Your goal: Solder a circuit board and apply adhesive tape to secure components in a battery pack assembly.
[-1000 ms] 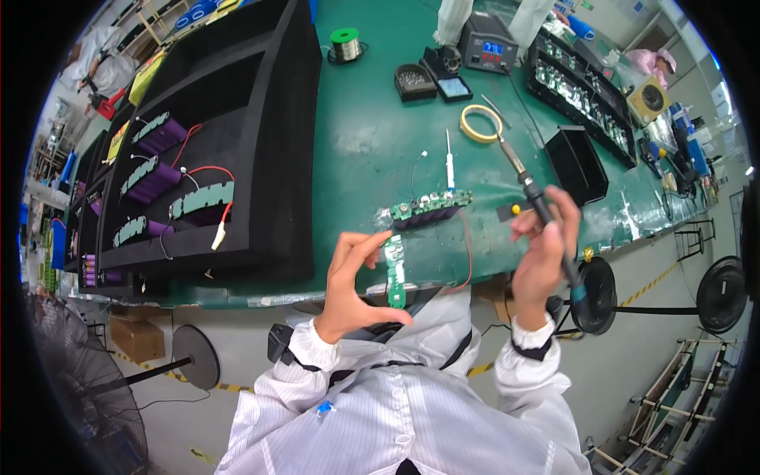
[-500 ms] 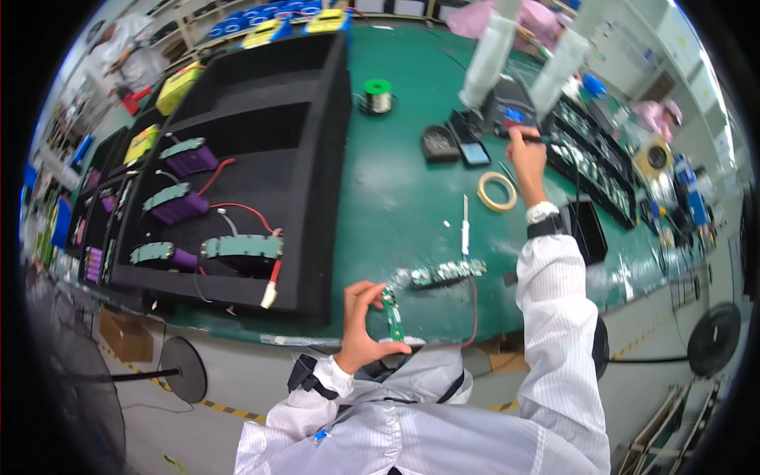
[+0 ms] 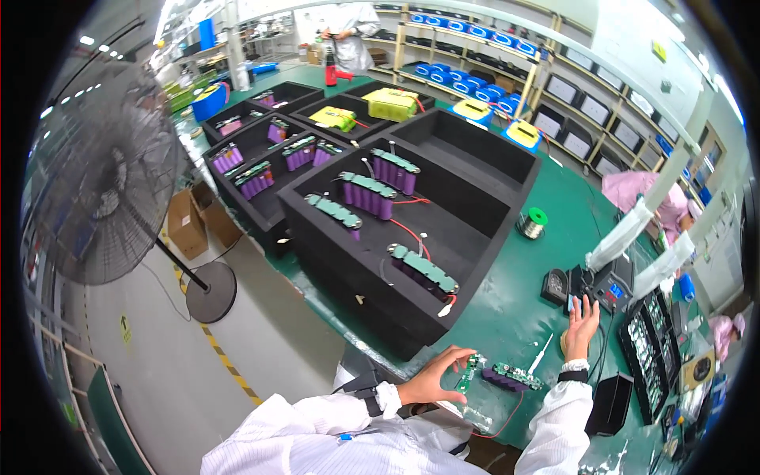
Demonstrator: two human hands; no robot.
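My left hand (image 3: 434, 378) holds a small green circuit board (image 3: 470, 374) by its ends, between fingers and thumb, at the table's front edge. Just right of it lies a purple battery pack (image 3: 503, 381) with a green board along its top and a red wire. A white pen-like tool (image 3: 541, 355) rests behind that pack. My right hand (image 3: 583, 326) is raised with fingers spread and nothing visible in it. It is in front of the soldering station (image 3: 613, 290) and partly hides a roll of tape (image 3: 564, 342).
A large black foam tray (image 3: 348, 277) with several purple battery packs takes up the table's left. A green solder spool (image 3: 537, 220) stands beyond it. At the right are a black tray of boards (image 3: 643, 348) and an open black box (image 3: 611, 402). A floor fan (image 3: 119, 174) stands left.
The view has swung left, showing more trays and shelves. My right hand has let go of a dark-handled tool by the soldering station and spread its fingers. My left hand keeps the circuit board.
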